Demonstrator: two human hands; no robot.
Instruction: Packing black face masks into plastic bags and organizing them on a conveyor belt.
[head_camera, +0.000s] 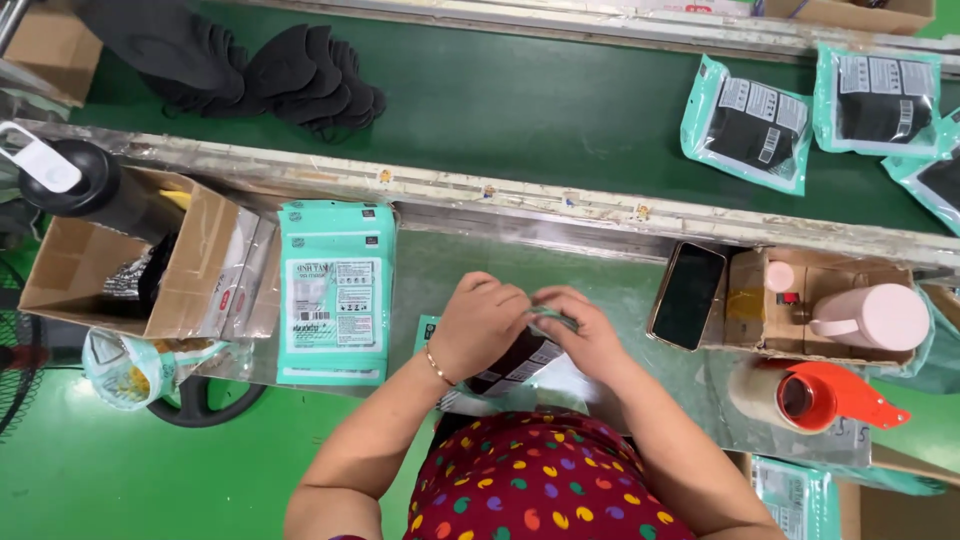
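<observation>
Left hand (478, 322) and right hand (588, 335) both pinched on top edge of teal pouch (520, 360) — pouch hangs from fingers toward body, long axis toward torso; stack of empty pouches (336, 290) lies left, nearer left hand.

1. Both forearms reach forward from the body and converge at the middle.
2. Left hand (478, 322) is knuckles up, fingers curled down and pinched shut; a thin bracelet circles its wrist.
3. Right hand (585, 335) lies just beside it, fingers bent inward, fingertips meeting the left hand's.
4. Elbows splay outward.
</observation>
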